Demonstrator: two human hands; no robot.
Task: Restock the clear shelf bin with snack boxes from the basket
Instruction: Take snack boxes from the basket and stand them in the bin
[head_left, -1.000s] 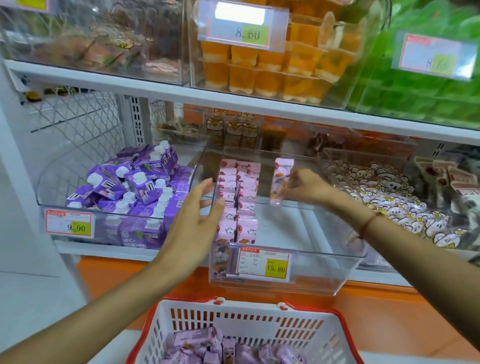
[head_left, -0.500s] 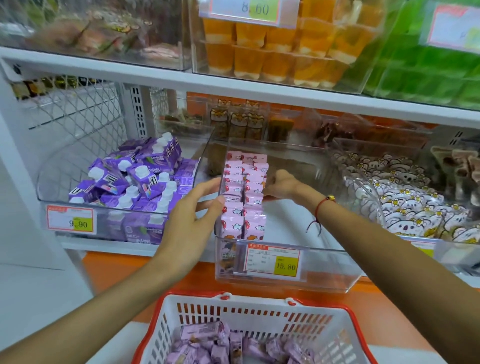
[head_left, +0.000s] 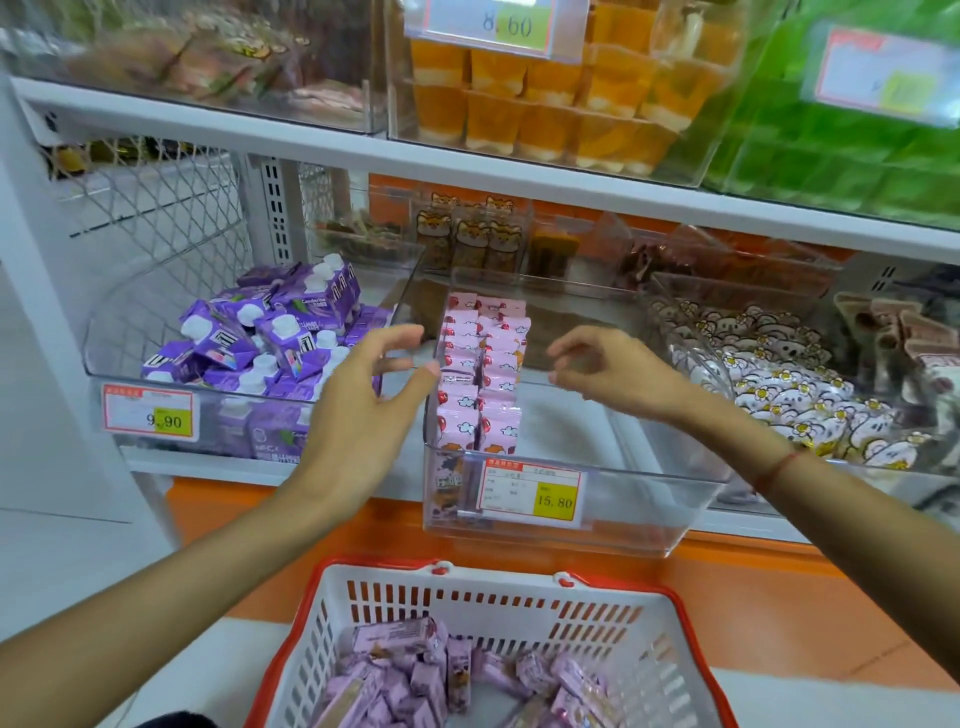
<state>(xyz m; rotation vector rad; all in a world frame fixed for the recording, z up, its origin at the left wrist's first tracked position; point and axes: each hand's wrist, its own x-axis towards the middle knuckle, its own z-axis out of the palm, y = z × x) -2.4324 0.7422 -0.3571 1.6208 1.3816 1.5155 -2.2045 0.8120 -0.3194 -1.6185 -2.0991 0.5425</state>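
A clear shelf bin (head_left: 649, 519) stands on the middle shelf with a 15.80 price tag on its front. Two rows of pink snack boxes (head_left: 480, 374) stand along its left side; its right part is bare. My left hand (head_left: 371, 400) hovers at the bin's left wall, fingers spread and holding nothing. My right hand (head_left: 608, 366) hangs over the bin just right of the boxes, fingers loosely curled and empty. Below, a white basket with a red rim (head_left: 498, 603) holds several pale purple snack boxes (head_left: 415, 675).
Left of the bin, another clear bin holds purple drink cartons (head_left: 270, 338) behind a 9.90 tag. To the right lie white cartoon-print packets (head_left: 789, 395). Orange jelly cups (head_left: 550, 109) and green packs (head_left: 831, 150) fill the shelf above. A wire mesh panel (head_left: 150, 208) closes the left end.
My right hand set a pink box into the right row, then let go and drew back to the right. The left hand shifted slightly off the bin wall.
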